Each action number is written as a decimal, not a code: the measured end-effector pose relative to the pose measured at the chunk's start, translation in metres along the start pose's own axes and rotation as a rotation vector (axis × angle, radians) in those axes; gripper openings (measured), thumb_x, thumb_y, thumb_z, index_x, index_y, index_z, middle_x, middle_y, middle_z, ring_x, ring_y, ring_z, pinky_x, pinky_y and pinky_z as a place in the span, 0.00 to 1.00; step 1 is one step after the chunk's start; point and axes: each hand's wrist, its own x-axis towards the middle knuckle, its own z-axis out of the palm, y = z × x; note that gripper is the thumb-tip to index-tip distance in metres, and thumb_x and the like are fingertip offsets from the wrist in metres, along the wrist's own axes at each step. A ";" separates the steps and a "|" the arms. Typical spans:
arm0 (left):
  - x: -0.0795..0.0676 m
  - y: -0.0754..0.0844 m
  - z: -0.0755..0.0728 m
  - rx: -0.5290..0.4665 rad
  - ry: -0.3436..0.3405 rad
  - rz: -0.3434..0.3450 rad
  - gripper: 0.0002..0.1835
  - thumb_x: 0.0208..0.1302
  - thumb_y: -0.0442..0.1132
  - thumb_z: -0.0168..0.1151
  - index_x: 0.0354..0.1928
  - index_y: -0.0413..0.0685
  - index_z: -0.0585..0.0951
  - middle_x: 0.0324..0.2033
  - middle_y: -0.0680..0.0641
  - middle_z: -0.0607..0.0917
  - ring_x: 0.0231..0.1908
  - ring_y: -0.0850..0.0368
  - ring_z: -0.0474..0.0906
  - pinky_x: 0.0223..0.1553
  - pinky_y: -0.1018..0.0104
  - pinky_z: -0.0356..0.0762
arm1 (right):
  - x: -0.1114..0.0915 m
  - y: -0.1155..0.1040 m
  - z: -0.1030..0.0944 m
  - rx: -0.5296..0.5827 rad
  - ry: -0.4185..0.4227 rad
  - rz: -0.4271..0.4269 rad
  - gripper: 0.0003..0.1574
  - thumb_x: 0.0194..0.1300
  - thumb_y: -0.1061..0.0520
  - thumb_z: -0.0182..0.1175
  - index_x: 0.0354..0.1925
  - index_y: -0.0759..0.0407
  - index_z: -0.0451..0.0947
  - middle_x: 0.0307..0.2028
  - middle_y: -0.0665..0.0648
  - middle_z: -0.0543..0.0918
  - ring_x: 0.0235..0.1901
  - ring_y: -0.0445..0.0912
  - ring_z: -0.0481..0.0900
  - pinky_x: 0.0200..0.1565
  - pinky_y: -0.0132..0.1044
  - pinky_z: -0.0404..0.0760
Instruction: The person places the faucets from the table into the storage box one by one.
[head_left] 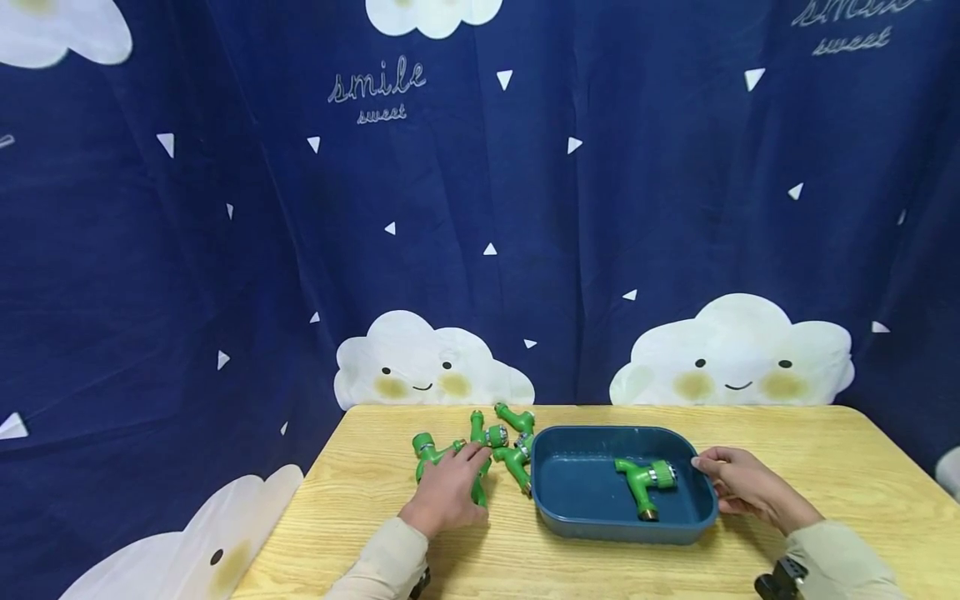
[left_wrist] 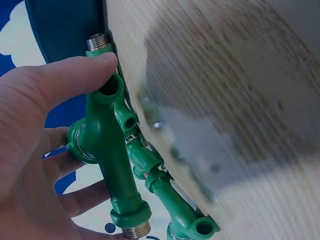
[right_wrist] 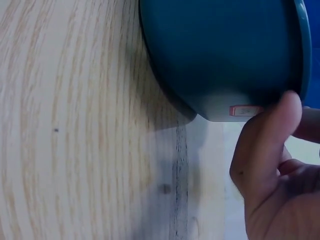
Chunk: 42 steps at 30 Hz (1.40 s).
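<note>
My left hand reaches over a group of green plastic faucets, fingers spread and fairly straight. In the left wrist view one green faucet lies between thumb and fingers, the thumb tip overlapping its spout opening; the fingertips are partly hidden behind it. My right hand pinches the right rim of a dark blue bin, thumb on one side of the wall and fingers on the other. Inside the bin, toward its right, lies another green faucet with a ribbed collar and a brass-coloured threaded end.
The bin stands on a light wooden table, its left wall close beside the faucets. A dark blue curtain with clouds hangs behind the table's far edge. A small red-edged label is on the bin's outside.
</note>
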 end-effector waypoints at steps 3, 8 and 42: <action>-0.001 0.000 -0.002 -0.011 0.006 -0.007 0.52 0.40 0.54 0.81 0.71 0.57 0.68 0.69 0.49 0.72 0.63 0.35 0.73 0.53 0.28 0.72 | 0.000 0.000 0.000 0.003 0.000 -0.003 0.17 0.77 0.53 0.48 0.48 0.67 0.72 0.26 0.52 0.82 0.23 0.42 0.82 0.25 0.33 0.82; -0.001 0.000 -0.005 -0.032 0.012 0.000 0.52 0.40 0.54 0.81 0.71 0.55 0.68 0.69 0.48 0.72 0.63 0.34 0.72 0.53 0.28 0.72 | -0.001 -0.002 0.000 0.026 -0.010 -0.006 0.16 0.77 0.54 0.48 0.49 0.68 0.71 0.27 0.53 0.80 0.25 0.42 0.81 0.26 0.34 0.83; 0.000 0.026 -0.053 -0.025 0.085 0.111 0.49 0.47 0.55 0.78 0.73 0.61 0.66 0.71 0.52 0.70 0.60 0.44 0.77 0.50 0.36 0.77 | 0.001 -0.001 0.001 -0.012 0.010 -0.026 0.16 0.78 0.54 0.47 0.50 0.68 0.69 0.27 0.53 0.78 0.24 0.42 0.78 0.25 0.34 0.81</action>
